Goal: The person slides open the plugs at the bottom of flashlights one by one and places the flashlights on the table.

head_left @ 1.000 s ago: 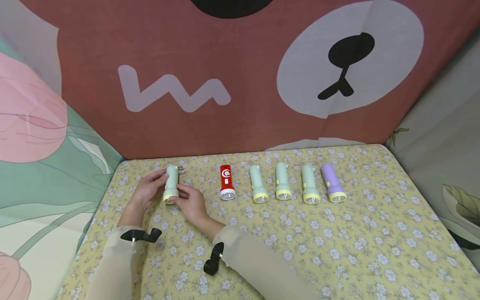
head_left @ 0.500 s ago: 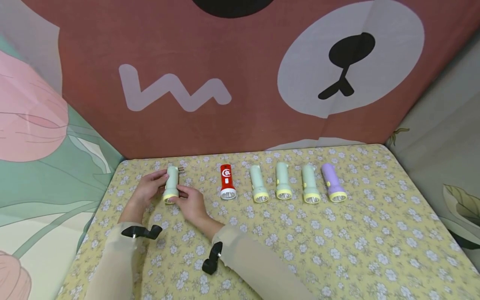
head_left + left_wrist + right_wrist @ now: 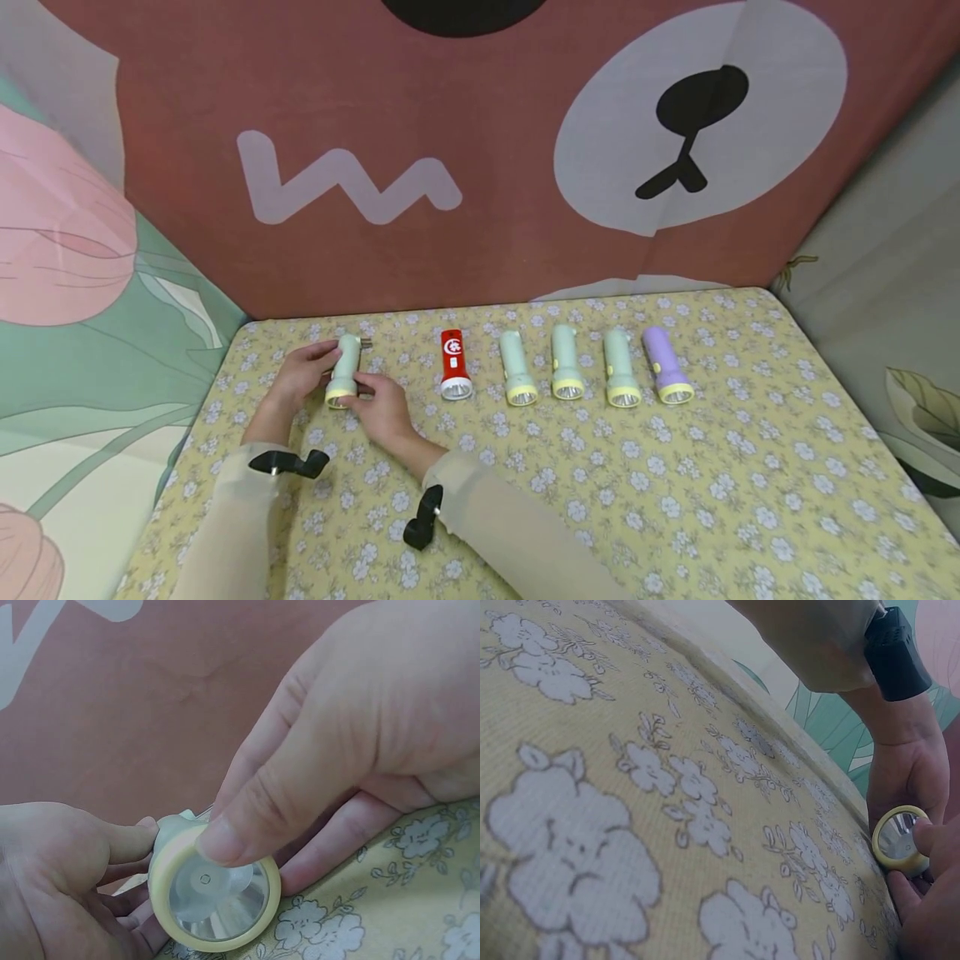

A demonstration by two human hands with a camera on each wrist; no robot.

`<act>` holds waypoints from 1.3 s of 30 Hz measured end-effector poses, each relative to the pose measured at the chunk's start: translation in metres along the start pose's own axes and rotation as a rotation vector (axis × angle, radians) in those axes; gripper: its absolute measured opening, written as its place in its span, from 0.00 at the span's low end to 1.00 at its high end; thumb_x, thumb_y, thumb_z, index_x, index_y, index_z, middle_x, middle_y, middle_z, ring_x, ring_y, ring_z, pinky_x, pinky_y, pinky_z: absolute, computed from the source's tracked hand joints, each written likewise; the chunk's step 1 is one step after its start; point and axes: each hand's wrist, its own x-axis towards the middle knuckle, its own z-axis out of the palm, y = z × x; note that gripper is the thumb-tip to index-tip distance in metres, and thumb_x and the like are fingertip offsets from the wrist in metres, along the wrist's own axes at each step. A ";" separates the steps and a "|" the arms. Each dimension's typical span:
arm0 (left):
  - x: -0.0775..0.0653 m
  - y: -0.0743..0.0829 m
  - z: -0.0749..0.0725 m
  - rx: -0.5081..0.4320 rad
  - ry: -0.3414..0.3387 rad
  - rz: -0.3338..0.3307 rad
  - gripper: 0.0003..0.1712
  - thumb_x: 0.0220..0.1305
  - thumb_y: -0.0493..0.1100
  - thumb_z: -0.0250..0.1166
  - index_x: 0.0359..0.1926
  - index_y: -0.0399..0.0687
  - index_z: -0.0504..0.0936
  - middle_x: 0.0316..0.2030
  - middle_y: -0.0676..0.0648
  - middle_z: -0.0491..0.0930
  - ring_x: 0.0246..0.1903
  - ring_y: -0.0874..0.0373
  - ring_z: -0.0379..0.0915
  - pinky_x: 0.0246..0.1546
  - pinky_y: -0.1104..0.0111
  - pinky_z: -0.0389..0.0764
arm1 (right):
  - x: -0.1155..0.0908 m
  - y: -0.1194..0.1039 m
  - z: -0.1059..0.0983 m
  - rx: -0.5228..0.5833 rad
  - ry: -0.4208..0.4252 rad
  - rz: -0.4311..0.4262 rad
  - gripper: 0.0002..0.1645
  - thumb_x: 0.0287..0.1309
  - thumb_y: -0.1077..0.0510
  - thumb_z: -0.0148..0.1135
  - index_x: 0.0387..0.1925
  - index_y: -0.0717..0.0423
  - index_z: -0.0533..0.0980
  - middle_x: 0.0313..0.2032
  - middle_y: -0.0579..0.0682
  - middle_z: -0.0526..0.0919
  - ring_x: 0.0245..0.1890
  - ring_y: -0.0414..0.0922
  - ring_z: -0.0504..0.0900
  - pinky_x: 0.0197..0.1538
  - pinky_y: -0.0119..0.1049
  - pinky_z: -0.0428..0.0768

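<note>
In the head view, the left hand (image 3: 300,375) and right hand (image 3: 384,408) grip the pale green flashlight (image 3: 346,367) at eight o'clock; I'd guess it's light, stiff, best held by its barrel (image 3: 348,352). The left wrist view shows the right thumb (image 3: 240,829) masking some lens (image 3: 206,907); the right wrist view crops that hand at four o'clock.

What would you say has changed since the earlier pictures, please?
The held green flashlight has tilted slightly, its tail end swinging right, and the left hand has eased right with it. The right hand has barely moved; both grips remain. The red flashlight, purple flashlight and three other green flashlights stayed put.
</note>
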 end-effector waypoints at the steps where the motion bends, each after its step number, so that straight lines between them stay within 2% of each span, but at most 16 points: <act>1: 0.000 0.000 0.000 0.000 -0.001 0.006 0.32 0.81 0.47 0.51 0.77 0.37 0.59 0.74 0.32 0.59 0.71 0.38 0.59 0.68 0.50 0.70 | 0.000 0.000 0.000 -0.005 -0.002 -0.003 0.26 0.59 0.61 0.74 0.58 0.64 0.80 0.50 0.57 0.85 0.47 0.45 0.87 0.49 0.24 0.80; 10: -0.001 0.000 0.004 0.002 0.025 -0.004 0.31 0.81 0.47 0.52 0.76 0.36 0.61 0.73 0.32 0.61 0.69 0.38 0.61 0.67 0.49 0.70 | -0.002 0.001 0.000 -0.041 -0.006 -0.012 0.26 0.59 0.61 0.74 0.58 0.64 0.81 0.49 0.56 0.83 0.48 0.47 0.86 0.48 0.24 0.81; 23: 0.001 -0.002 0.003 -0.003 0.015 -0.024 0.32 0.81 0.48 0.52 0.77 0.39 0.60 0.74 0.33 0.59 0.70 0.38 0.59 0.69 0.48 0.67 | -0.001 0.002 0.000 -0.020 -0.046 -0.012 0.28 0.59 0.63 0.74 0.60 0.66 0.78 0.50 0.58 0.81 0.50 0.48 0.85 0.48 0.22 0.81; 30: 0.000 -0.002 0.003 0.000 0.044 -0.019 0.31 0.81 0.47 0.52 0.77 0.39 0.61 0.74 0.33 0.59 0.71 0.39 0.58 0.70 0.47 0.65 | -0.001 0.000 -0.001 0.042 -0.107 0.039 0.31 0.59 0.69 0.69 0.65 0.67 0.74 0.52 0.57 0.77 0.52 0.48 0.84 0.48 0.22 0.81; 39: -0.003 0.000 0.001 -0.014 0.044 -0.014 0.33 0.80 0.49 0.53 0.78 0.40 0.60 0.75 0.35 0.59 0.72 0.40 0.58 0.70 0.49 0.66 | -0.002 -0.007 -0.013 0.018 -0.194 0.056 0.34 0.62 0.68 0.66 0.69 0.64 0.70 0.57 0.57 0.75 0.56 0.49 0.82 0.51 0.23 0.81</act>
